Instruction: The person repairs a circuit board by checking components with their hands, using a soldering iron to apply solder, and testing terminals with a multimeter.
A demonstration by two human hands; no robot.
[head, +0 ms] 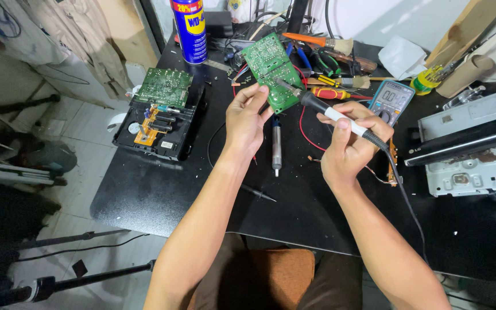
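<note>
Pinched in the left hand (246, 119), the green board (271, 69) is held up at top centre; an iron (328, 112) is gripped by the right hand (348, 143), tip on it. Soldering looks underway; steadiness needed next.

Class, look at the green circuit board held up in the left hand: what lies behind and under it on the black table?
Behind the green circuit board lie pliers, screwdrivers and a brush; below it, a desoldering pump. Whatever sits directly behind is covered.
</note>
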